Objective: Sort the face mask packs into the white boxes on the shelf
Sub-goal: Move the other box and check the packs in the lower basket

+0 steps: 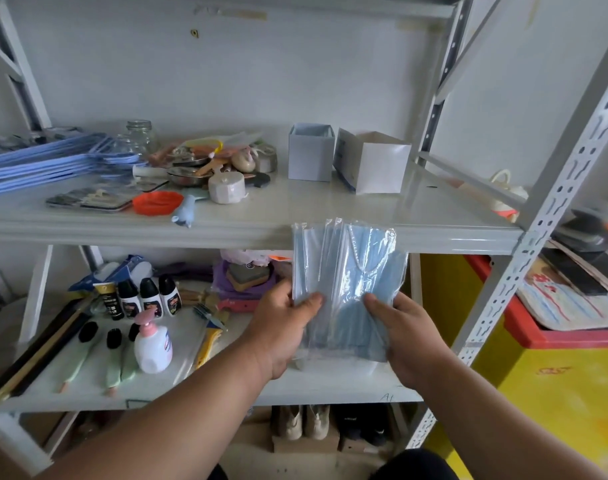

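I hold a fanned stack of clear-wrapped blue face mask packs (347,271) upright in front of the shelf's edge. My left hand (281,327) grips the stack's lower left side, thumb on the front. My right hand (410,337) grips the lower right side, thumb also on the front. Two white boxes stand on the upper shelf (261,220) above the packs: a small upright open box (311,152) and a larger open box (373,161) to its right. More blue mask packs (46,161) lie stacked at the shelf's far left.
The upper shelf's middle holds a glass jar (141,135), metal dishes, an orange lid (157,202) and a white tape roll (226,187). The lower shelf carries bottles, a pump bottle (153,344) and brushes. A slotted grey upright (538,216) stands at the right, beside a yellow and red chest (555,386).
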Tool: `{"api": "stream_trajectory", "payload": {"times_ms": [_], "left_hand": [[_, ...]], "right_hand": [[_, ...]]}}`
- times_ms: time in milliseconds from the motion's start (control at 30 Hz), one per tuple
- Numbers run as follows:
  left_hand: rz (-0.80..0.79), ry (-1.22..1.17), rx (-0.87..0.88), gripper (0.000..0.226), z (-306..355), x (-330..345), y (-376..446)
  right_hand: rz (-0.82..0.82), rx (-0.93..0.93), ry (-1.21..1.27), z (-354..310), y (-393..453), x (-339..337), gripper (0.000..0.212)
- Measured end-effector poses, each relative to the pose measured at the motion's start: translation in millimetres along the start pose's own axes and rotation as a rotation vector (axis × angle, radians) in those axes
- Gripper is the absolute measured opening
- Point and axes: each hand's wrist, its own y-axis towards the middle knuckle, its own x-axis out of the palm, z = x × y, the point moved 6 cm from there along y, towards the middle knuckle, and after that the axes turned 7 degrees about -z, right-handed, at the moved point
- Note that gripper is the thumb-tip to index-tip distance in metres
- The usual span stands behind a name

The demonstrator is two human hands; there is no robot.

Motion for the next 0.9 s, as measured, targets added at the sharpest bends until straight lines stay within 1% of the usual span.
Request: {"api": "stream_trajectory", "payload": {"times_ms": [67,100,167,200,233,300,333,367,433,467,533,567,633,700,733,800,833,900], "left_hand": [[-0.008,0.001,-0.008,0.025,-12.7,5.4,1.8],[-0.01,0.021,-0.011,0.026,-19.4,8.2,2.8],[-0.014,0.056,-0.022,0.027,-33.3,13.0,4.7],[-0.007,0.059,-0.039,0.026,-40.7,14.4,5.5],[0.011,0.047,-0.055,0.024,-48.1,14.3,6.7],[0.057,0.015,-0.082,0.018,-60.1,10.4,8.9],[0.078,0.014,-0.085,0.018,-64.8,7.7,11.2],[0.095,0.023,-0.091,0.018,-71.0,4.6,14.2],[0.1,0.037,-0.106,0.021,-80.4,2.5,19.6],[0.095,0.025,-0.117,0.028,-85.6,3.0,23.3],[0.079,0.016,-0.168,0.053,-96.4,6.3,29.9],[0.076,0.017,-0.185,0.058,-104.4,6.1,35.6],[0.056,0.04,-0.196,0.036,-109.1,11.7,41.7],[-0.022,0.101,-0.193,0.03,-116.0,21.0,48.0],[-0.074,0.124,-0.19,0.029,-119.2,26.6,49.9],[-0.159,0.109,-0.197,0.046,-127.7,37.4,53.7],[-0.166,0.108,-0.208,0.052,-136.0,39.6,57.6],[-0.161,0.201,-0.215,0.055,-147.0,40.5,66.4]], "right_hand": [[-0.026,0.015,-0.032,9.4,-2.1,-0.9,0.027],[-0.031,0.025,-0.057,14.7,-2.6,-1.5,0.033],[-0.03,0.059,-0.073,29.1,-1.1,-5.0,0.055],[-0.027,0.072,-0.047,37.0,0.5,-8.2,0.056],[-0.009,0.075,-0.013,43.9,2.1,-13.8,0.048],[0.072,0.089,0.041,57.9,6.0,-32.6,0.021],[0.118,0.106,0.058,64.0,7.7,-42.3,0.016],[0.155,0.122,0.078,69.7,9.2,-50.8,0.017],[0.172,0.153,0.112,77.2,12.1,-60.0,0.016],[0.181,0.172,0.12,80.3,13.2,-62.6,0.015],[0.181,0.198,0.118,87.6,16.8,-67.5,0.015],[0.174,0.21,0.116,91.3,18.8,-68.6,0.014],[0.153,0.238,0.114,98.9,24.0,-68.4,0.017],[0.128,0.261,0.123,106.2,29.9,-66.6,0.027],[0.104,0.275,0.142,109.2,32.6,-64.4,0.03],[0.056,0.302,0.203,115.6,37.2,-59.2,0.03],[0.034,0.306,0.217,118.4,40.0,-56.7,0.029],[0.011,0.301,0.208,124.5,46.3,-55.5,0.029]]}}
